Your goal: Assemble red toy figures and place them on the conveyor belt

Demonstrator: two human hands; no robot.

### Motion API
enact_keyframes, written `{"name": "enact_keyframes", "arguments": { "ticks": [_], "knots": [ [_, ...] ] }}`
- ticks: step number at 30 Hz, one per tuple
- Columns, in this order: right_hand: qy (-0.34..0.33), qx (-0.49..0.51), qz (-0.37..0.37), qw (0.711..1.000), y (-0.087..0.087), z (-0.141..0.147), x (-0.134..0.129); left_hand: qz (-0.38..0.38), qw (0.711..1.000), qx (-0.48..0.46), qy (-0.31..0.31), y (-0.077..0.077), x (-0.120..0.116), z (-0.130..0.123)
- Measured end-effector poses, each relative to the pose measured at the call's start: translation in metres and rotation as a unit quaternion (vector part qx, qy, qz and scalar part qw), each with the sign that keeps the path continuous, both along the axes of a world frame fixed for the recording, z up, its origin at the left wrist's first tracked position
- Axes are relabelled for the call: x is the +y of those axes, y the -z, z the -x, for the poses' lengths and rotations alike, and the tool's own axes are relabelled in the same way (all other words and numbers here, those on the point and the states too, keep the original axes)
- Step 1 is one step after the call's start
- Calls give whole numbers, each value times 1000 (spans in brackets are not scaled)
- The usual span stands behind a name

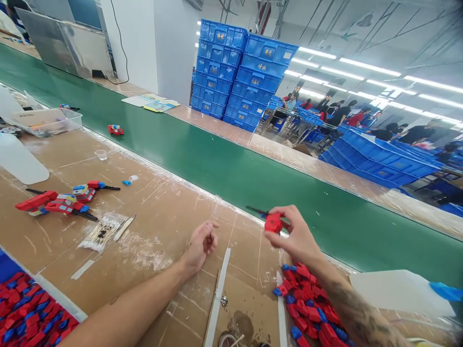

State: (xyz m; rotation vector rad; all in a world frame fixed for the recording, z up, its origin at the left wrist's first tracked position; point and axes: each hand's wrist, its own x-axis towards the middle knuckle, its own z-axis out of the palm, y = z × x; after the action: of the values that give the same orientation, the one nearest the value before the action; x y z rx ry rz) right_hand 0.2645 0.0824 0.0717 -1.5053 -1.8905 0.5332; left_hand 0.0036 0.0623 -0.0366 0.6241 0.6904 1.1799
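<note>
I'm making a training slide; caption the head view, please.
Right hand holding a red toy part near a green conveyor belt.

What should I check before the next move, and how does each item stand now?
1. Right hand has hold of the red part: ok, between thumb and fingers.
2. Left hand unloaded: ok, no part shows in its loosely curled fingers.
3. Green belt free of parts: not ok, a small red piece lies on it, toward the upper left.
4. Work surface clean: not ok, a dark stain lies between the pale strips.
5. Right forearm off the red and blue pile: cannot tell, they overlap in this view.
</note>
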Motion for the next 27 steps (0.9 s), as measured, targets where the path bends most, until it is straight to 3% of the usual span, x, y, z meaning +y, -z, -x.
{"name": "enact_keyframes", "arguments": {
  "ticks": [4, 7, 11, 16, 20, 24, 27],
  "knots": [
    [140, -59, -10, 988, 24, -56, 78, -19, 999, 18, 25, 5, -3, -3],
    [200, -102, 2, 974, 45, -85, 111, -29, 999, 27, 31, 9, -4, -5],
    [201, -146, 21, 969, 70, -102, 127, -40, 998, 32, 46, 12, -2, -5],
    [162, -208, 52, 963, 88, -111, 125, -49, 996, 38, 61, 15, -1, -4],
    [145, -265, 77, 950, 79, -119, 116, -56, 994, 49, 76, 16, -2, -4],
    [116, -341, 85, 929, 41, -120, 97, -60, 993, 62, 81, 13, -2, -2],
    [41, -399, 153, 903, 13, -109, 63, -59, 993, 70, 80, 10, -2, -2]
  ]
}}
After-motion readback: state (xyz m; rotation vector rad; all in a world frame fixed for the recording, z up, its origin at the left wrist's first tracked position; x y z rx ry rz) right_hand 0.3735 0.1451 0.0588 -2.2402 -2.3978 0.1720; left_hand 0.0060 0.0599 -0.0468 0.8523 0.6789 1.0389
